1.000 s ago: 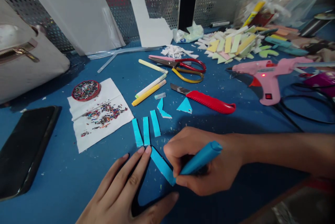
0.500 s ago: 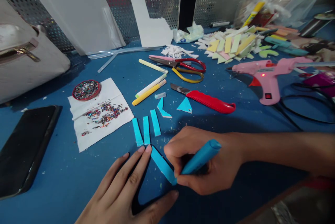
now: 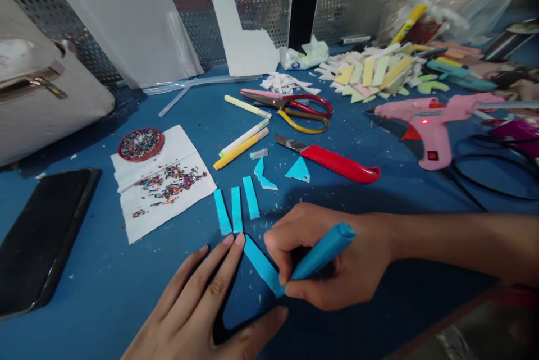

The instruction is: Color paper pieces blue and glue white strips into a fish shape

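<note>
My right hand (image 3: 328, 259) grips a blue marker (image 3: 324, 250), its tip end down at the near end of a long blue strip (image 3: 261, 264). The tip itself is hidden by my fingers. My left hand (image 3: 206, 298) lies on the table with fingers outstretched and thumb apart; its fingertips touch the far end of that strip. Just beyond them lie three shorter blue strips, among them a middle one (image 3: 237, 208) and a right one (image 3: 251, 197). A blue triangular scrap (image 3: 298, 169) and a bent blue scrap (image 3: 263, 174) lie farther back.
A red utility knife (image 3: 337, 163), scissors (image 3: 286, 104) and a pink glue gun (image 3: 433, 118) with its light lit lie beyond my right hand. At left are a phone (image 3: 42, 242) and a bead-covered paper (image 3: 138, 231). Paper scraps (image 3: 374, 71) are heaped at the back.
Both hands hold nearly the same pose, with the marker still at the strip's near end. The whole view has shifted very slightly.
</note>
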`<act>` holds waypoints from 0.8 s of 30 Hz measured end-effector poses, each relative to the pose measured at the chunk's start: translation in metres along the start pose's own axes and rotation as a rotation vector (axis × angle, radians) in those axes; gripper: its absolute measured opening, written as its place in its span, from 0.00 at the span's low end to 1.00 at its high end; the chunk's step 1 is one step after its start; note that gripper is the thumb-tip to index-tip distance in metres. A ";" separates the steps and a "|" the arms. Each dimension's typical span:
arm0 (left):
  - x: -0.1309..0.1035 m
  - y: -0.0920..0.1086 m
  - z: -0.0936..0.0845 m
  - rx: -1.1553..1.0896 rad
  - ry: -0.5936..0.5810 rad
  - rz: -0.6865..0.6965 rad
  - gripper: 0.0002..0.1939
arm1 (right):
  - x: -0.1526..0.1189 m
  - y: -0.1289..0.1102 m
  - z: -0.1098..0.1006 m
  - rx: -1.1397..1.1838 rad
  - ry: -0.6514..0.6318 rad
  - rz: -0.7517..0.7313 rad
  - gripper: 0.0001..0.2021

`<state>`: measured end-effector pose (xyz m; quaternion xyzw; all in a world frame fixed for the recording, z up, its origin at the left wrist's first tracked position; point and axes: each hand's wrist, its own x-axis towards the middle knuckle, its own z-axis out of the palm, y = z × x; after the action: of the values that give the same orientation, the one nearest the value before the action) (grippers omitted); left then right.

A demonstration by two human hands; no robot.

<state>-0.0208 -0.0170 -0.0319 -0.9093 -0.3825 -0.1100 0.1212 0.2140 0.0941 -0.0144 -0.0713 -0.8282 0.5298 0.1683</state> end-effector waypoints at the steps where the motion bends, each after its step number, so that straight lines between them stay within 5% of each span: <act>1: 0.000 0.000 -0.001 -0.002 -0.002 0.013 0.25 | 0.000 0.000 0.000 -0.013 0.000 -0.001 0.06; 24: 0.001 0.002 -0.007 -0.046 -0.032 -0.032 0.23 | 0.001 -0.004 -0.001 0.018 0.015 0.040 0.06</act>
<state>-0.0194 -0.0204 -0.0251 -0.9072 -0.3965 -0.1060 0.0925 0.2135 0.0939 -0.0102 -0.0904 -0.8205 0.5400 0.1645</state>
